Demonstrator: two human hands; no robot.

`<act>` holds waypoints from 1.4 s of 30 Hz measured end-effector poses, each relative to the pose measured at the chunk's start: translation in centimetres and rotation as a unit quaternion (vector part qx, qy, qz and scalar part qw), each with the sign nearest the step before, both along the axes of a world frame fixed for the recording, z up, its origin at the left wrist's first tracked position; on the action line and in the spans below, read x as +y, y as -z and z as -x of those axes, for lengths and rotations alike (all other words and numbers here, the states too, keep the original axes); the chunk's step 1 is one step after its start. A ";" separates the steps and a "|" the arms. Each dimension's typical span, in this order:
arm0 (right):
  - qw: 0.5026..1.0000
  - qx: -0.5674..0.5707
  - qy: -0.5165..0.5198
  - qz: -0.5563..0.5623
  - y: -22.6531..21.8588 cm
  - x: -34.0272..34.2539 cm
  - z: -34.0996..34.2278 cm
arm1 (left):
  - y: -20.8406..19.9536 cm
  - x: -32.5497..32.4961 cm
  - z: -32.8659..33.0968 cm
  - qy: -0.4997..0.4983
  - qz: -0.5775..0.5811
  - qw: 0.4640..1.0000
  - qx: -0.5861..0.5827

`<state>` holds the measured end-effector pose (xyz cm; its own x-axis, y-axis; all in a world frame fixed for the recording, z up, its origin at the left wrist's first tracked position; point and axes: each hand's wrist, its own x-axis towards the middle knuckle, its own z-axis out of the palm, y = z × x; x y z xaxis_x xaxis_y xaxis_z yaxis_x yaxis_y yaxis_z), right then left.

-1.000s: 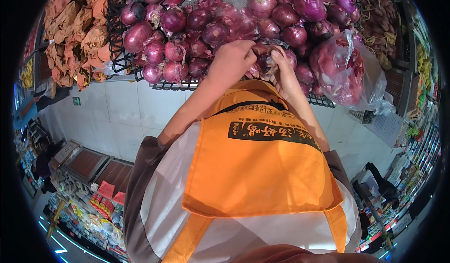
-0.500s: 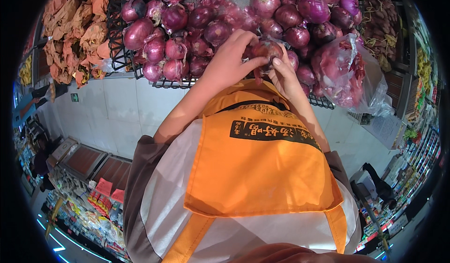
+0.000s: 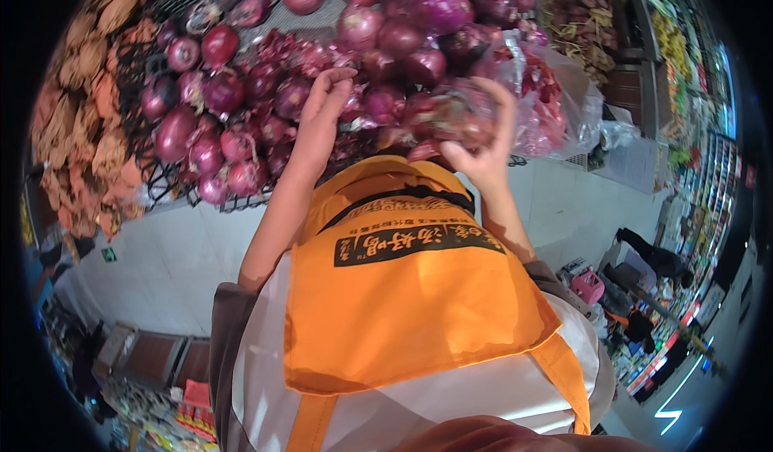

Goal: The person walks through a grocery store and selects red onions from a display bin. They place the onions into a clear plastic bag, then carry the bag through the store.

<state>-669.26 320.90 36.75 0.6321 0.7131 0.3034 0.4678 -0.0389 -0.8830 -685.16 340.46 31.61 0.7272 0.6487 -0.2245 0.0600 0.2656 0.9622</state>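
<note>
Grocery shop: onions (image 3: 360,27), stocked shelves (image 3: 708,210)

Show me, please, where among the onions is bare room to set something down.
A grey patch lies bare, with onions left, right and beyond, peels on the near side. It is crowded around the left hand and right hand, with a bag further right.

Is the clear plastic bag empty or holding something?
Holding something: reddish, papery pieces show through the clear plastic bag. How full, I cannot tell.

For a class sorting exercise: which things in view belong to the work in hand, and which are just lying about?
Work in hand:
blurred onion, in the right hand
onion pile, by the left hand
plastic bag, perhaps

Just about:
brown heap
pink item
pale sheet
</note>
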 end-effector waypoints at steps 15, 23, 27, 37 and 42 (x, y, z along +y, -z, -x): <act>0.947 -0.052 0.249 0.198 0.6 -4.8 -11.7 | -2.3 -11.1 -20.5 0.111 0.042 0.982 -0.145; 0.629 -0.504 0.469 0.361 0.7 -10.9 -13.7 | -1.0 -3.8 -9.6 0.159 0.172 0.948 -0.215; 0.940 0.060 0.318 0.112 0.3 -11.5 -15.3 | -0.5 -0.6 -4.7 0.255 0.025 0.962 -0.089; 0.953 0.255 0.103 -0.130 -10.6 -7.7 -10.5 | 5.6 20.3 5.7 -0.118 -0.496 0.741 0.436; 0.925 0.279 0.014 -0.256 -15.9 -7.9 -9.0 | 9.7 24.2 3.9 -0.086 -0.417 0.737 0.526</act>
<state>-660.26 313.03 52.63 0.8085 0.5466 0.2181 -0.0611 0.4465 -0.8927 -689.10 364.70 21.95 0.3271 0.9418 -0.0773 0.9227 -0.3007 0.2412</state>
